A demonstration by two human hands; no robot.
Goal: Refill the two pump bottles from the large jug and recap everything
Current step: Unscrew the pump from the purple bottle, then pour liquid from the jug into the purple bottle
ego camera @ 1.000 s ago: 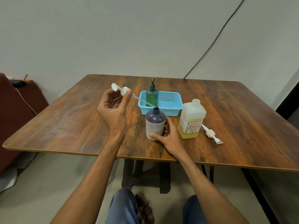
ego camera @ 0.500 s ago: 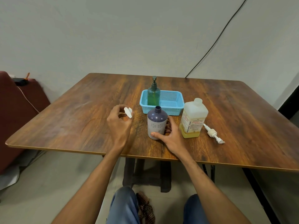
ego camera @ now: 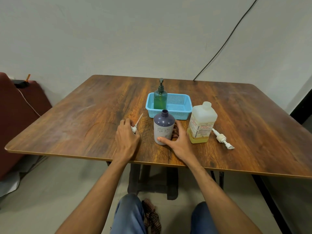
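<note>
Your left hand pinches the pump low on the table, its tube pointing away. Your right hand wraps the open purple bottle. Just right stands the jug, a second pump lying beside it. Behind, a green bottle stands in the basket.

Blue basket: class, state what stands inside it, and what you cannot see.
Inside the blue basket stands one green pump bottle, upright at its left end, pump on. The rest of the mesh floor looks bare. The purple bottle in front covers part of the near wall.
</note>
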